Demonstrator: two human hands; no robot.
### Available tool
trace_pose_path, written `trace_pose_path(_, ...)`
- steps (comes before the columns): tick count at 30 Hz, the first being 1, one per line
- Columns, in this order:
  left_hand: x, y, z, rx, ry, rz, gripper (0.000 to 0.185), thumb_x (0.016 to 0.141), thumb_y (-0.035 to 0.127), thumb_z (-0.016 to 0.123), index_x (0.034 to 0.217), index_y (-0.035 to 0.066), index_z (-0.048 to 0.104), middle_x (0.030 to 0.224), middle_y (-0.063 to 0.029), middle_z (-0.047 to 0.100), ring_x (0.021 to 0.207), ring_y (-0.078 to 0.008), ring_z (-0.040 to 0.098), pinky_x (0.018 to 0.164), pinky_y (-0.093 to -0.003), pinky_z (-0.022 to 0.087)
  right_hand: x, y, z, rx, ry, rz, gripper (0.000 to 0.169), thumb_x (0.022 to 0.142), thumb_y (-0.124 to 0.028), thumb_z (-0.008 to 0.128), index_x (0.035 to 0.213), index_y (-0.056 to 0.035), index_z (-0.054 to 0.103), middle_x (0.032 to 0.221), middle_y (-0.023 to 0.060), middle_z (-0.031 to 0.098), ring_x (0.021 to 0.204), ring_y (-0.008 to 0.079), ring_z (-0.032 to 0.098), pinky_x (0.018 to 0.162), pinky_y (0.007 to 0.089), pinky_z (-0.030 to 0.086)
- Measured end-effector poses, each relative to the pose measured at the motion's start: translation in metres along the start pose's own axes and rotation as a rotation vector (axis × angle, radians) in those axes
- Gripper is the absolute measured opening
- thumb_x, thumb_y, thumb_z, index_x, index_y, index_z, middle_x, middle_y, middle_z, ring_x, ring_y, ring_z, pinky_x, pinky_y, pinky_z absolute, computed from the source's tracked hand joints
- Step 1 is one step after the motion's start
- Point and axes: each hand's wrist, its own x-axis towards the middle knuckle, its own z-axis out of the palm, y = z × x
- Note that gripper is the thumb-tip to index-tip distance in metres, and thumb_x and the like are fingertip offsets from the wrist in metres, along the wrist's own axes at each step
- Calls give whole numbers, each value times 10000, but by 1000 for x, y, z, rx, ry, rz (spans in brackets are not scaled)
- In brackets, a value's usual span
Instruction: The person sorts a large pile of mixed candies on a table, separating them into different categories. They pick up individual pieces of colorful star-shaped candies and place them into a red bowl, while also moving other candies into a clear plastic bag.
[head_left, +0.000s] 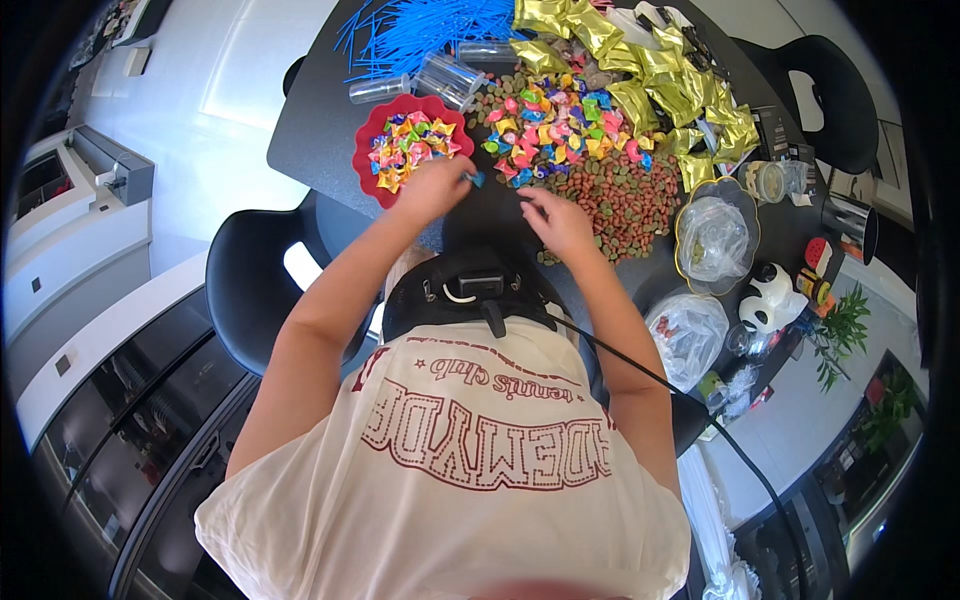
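My left hand is beside the right rim of a red scalloped bowl and pinches a small blue-wrapped candy. Inside the bowl lie many colourful wrapped candies. My right hand, fingers apart and slightly curled, rests by the near-left edge of a spread of reddish and green nuts or beans. I see nothing held in it. A heap of wrapped candies lies on that spread, just beyond the right hand.
Blue sticks or straws and clear cylinders lie beyond the bowl. Gold foil packets cover the far right. At right stand a gold-rimmed dish holding a clear plastic bag, a white bag and jars. A black cable crosses beside my right arm.
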Motion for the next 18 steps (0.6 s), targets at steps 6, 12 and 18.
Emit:
trace_pose_path(6, 7, -52, -15, 312, 291, 74, 167, 767, 183, 693, 913, 103, 691, 1097, -55, 635, 1033, -273, 576, 834, -420, 459, 1, 25, -10, 75, 62, 113, 214, 882, -244, 596, 1068, -154, 654, 820, 73, 685, 684, 246, 648, 623, 354, 505)
trace_pose_path(12, 16, -58, -7, 470, 273, 53, 172, 764, 183, 693, 925, 127, 717, 1176, -16, 605, 1121, -244, 533, 862, -430, 440, 5, 41, -24, -59, 276, 244, 211, 888, -243, 588, 1072, -157, 643, 808, 98, 681, 726, 267, 660, 625, 385, 506)
trace_pose_path(18, 16, -63, -2, 529, 233, 27, 169, 772, 207, 692, 924, 142, 722, 1183, -3, 600, 1136, -237, 522, 864, -437, 436, 17, 64, -45, -184, 411, 303, 260, 886, -283, 610, 1082, -113, 601, 820, 79, 691, 723, 281, 655, 619, 399, 505)
